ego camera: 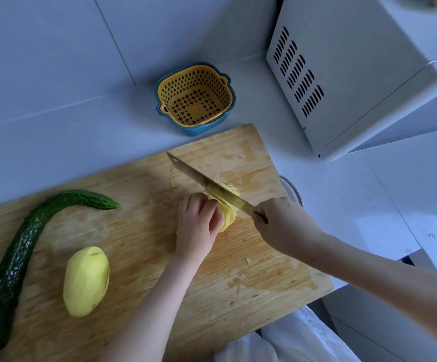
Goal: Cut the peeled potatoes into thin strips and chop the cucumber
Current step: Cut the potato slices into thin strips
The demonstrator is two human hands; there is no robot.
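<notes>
On the wooden cutting board [139, 184], my left hand [197, 223] holds down a peeled potato [227, 218] with curled fingers. Several thin slices fan out on the potato's right side. My right hand [282, 226] grips the handle of a long knife [207, 182], whose blade lies across the potato with its tip pointing up and left. A second whole peeled potato [86, 280] lies at the board's lower left. A long curved dark green cucumber [21, 246] rests along the board's left edge.
A yellow colander in a blue bowl [195, 97] stands on the white counter behind the board. A white microwave [363, 74] sits at the back right. A glass bowl rim [294, 190] shows beside the board's right edge.
</notes>
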